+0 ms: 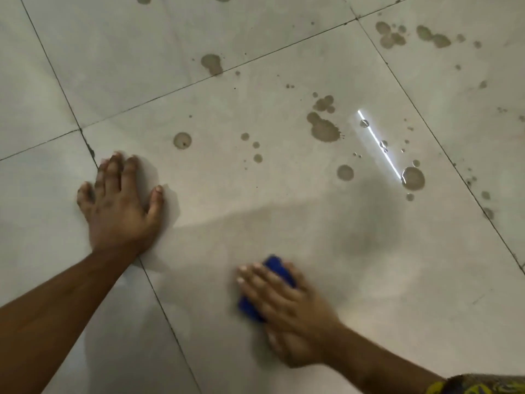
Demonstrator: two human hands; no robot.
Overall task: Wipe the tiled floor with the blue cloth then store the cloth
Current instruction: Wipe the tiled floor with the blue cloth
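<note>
Pale grey glossy tiled floor (pixel 255 180) with thin dark grout lines (pixel 159 297), filling the whole view. Brownish wet splotches and droplets (pixel 324 127) scattered over the far and right-hand tiles, one round puddle (pixel 413 179) beside a bright streak of reflected light (pixel 379 145). Left hand (pixel 119 203) flat on the floor near the left edge, palm down, fingers spread wide, thumb out to the side, right by a crossing of grout lines. Right hand (pixel 287 311) lower and nearer the middle, blurred, pressed palm-down over a small bright blue folded cloth (pixel 277 268), fingers together and laid across the top. Cloth flat against the tile beneath that hand, blue showing only beyond the knuckles and under the fingertips. Patterned yellow and dark sleeve (pixel 480 385) at the bottom right corner.
</note>
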